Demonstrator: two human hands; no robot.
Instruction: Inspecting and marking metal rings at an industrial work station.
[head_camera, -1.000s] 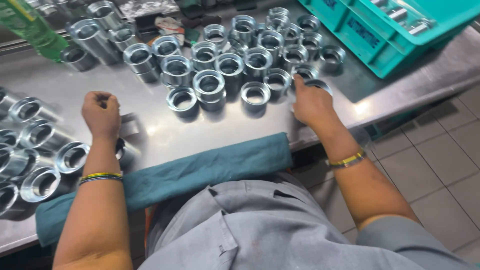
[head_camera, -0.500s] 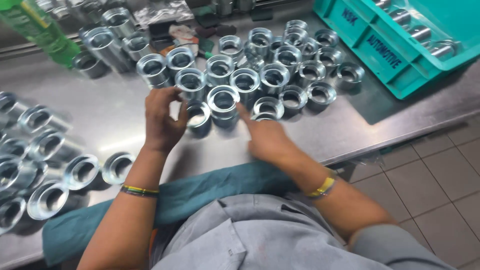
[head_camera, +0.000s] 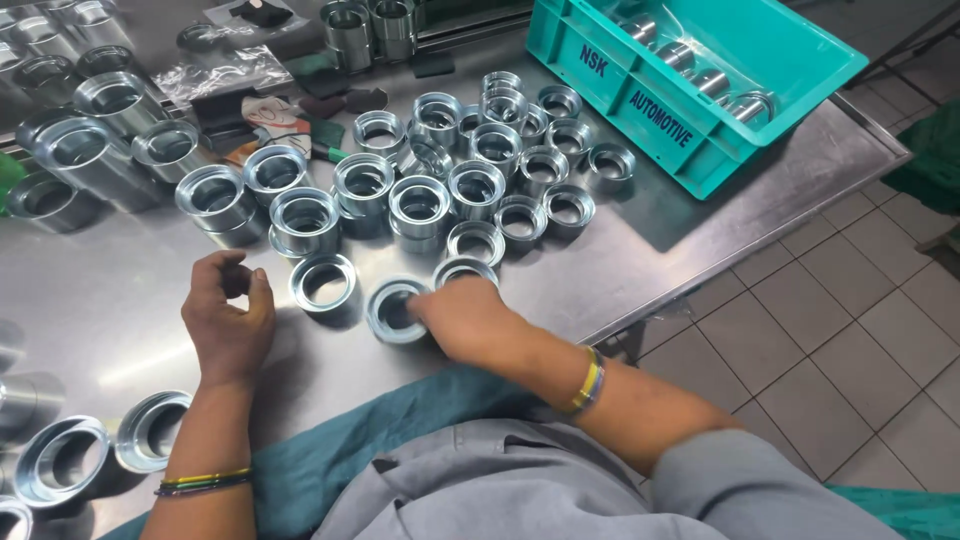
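Right hand on a loose steel ring, left hand idle beside it.
We see right hand (head_camera: 470, 320) resting fingers on near ring (head_camera: 392, 310), grip hidden, can't tell how closed; left hand (head_camera: 228, 315) half-curled, empty. Best pinch the rim and lift straight, clear of the second ring (head_camera: 323, 282). Far ring cluster (head_camera: 470, 160) overlaps; teal crate (head_camera: 700, 90) cut off.
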